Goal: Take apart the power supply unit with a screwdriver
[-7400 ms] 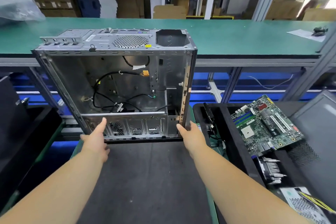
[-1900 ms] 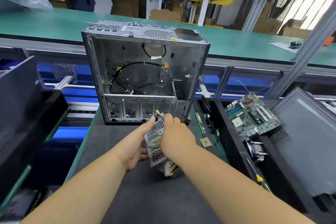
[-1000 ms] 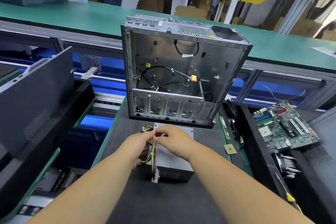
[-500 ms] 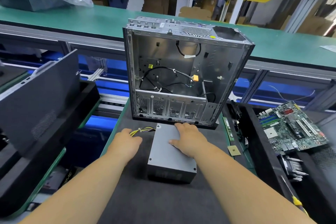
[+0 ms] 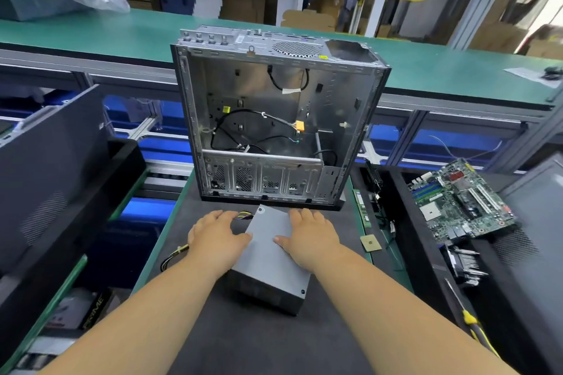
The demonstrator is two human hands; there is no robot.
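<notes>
The grey power supply unit (image 5: pixel 269 256) lies flat on the black mat (image 5: pixel 243 341), just in front of the empty computer case (image 5: pixel 274 119). My left hand (image 5: pixel 214 239) rests on its left side with the thumb on the top face. My right hand (image 5: pixel 310 237) lies on its right side, fingers straight. Yellow and black cables (image 5: pixel 173 254) trail out from the unit to the left, under my left hand. A screwdriver with a yellow handle (image 5: pixel 470 321) lies at the right, in the black bin.
A green motherboard (image 5: pixel 460 201) and a heatsink (image 5: pixel 466 265) lie in the black bin at right. A small CPU chip (image 5: pixel 370 243) and a RAM stick (image 5: pixel 362 207) sit on the mat's right edge. A dark side panel (image 5: pixel 48 170) leans at left.
Both hands now lie on either side of the power supply unit, which has turned slightly and slid nearer to me. The left hand moved from the mat onto the unit.
</notes>
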